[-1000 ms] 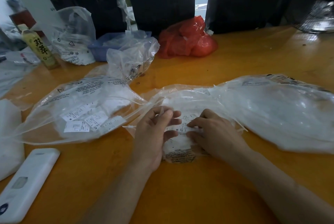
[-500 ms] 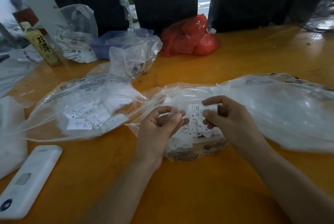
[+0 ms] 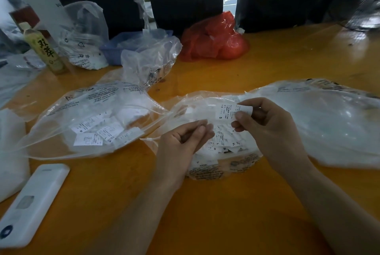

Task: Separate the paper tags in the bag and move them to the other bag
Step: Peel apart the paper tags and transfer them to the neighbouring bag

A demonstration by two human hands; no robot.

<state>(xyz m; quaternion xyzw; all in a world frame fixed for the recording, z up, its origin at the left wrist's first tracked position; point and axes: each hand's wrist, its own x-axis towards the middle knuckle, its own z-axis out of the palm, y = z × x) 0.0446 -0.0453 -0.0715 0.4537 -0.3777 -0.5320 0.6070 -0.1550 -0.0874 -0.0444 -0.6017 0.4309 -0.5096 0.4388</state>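
Head view: we face an orange table (image 3: 267,73).
Right hand (image 3: 273,129): ours, pinching an S tag (image 3: 225,112) above the middle bag (image 3: 205,172).
Left hand (image 3: 181,143): fingers curled; whether it holds anything, we cannot tell.
Middle bag: clear, open, heaped with white tags (image 3: 226,145).
Left bag (image 3: 92,110): clear, holds several loose tags (image 3: 88,139).
Red bag (image 3: 213,39): at the far edge, contents hidden.

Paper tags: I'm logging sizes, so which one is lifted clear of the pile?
The S tag, pinched in the right hand; the others lie in the bags.
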